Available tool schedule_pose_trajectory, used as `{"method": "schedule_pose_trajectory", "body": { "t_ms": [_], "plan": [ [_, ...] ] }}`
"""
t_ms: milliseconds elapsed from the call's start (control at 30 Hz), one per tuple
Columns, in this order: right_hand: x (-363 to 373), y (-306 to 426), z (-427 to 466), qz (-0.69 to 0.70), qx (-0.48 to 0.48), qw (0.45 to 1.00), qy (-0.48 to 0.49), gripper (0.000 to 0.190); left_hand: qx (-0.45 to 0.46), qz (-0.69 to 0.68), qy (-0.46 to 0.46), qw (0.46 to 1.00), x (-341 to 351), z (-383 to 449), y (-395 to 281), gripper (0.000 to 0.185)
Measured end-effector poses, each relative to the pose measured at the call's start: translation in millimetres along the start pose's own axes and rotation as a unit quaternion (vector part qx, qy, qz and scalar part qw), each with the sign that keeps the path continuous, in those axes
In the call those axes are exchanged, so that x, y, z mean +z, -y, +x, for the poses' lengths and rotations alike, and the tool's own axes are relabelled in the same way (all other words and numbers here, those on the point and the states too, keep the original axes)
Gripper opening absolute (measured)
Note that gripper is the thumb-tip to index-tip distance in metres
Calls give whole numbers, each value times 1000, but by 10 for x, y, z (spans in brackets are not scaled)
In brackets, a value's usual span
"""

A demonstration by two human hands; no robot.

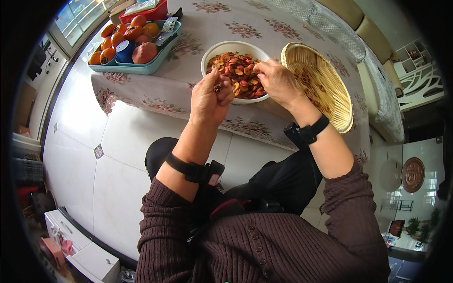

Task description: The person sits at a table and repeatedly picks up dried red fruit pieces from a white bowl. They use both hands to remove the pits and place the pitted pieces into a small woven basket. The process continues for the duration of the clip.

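Note:
A white round bowl (204, 65) near the table's front edge is filled with red and orange dried fruit slices (244, 72), probably hawthorn. Above its left front rim is my left hand (212, 97), its fingers curled around small brown pieces (217, 87). My right hand (279, 81) reaches over the bowl's right rim with thumb and forefinger close together. Whether anything is pinched there is too small to tell. Just right of that hand lies an oval woven basket (334, 88), with several brown ring-shaped slices (311, 85) scattered inside.
A light blue tray (141, 69) at the left holds several persimmons (118, 39), a pomegranate (144, 52) and a blue can (124, 52). Behind it sits a red basket (157, 10). The floral tablecloth (216, 21) hangs over the front edge. A covered sofa (382, 81) stands beyond, right.

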State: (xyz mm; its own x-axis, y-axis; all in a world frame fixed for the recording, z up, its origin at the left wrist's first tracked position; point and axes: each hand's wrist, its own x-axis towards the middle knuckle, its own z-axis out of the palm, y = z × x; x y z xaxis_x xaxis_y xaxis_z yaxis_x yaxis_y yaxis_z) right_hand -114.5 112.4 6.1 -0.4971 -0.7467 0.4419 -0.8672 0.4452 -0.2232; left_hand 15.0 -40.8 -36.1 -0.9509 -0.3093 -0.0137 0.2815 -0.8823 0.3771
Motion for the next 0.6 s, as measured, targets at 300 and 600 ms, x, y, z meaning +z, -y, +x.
{"method": "schedule_pose_trajectory", "body": {
  "t_ms": [300,600],
  "plan": [
    [63,-54,29,-17,50,999,12,15,-1,44,-16,999,-18,-18,-34,16],
    [-251,211,63,494,309,811,54,9,-26,117,-3,993,112,-58,35,13]
  ]
}}
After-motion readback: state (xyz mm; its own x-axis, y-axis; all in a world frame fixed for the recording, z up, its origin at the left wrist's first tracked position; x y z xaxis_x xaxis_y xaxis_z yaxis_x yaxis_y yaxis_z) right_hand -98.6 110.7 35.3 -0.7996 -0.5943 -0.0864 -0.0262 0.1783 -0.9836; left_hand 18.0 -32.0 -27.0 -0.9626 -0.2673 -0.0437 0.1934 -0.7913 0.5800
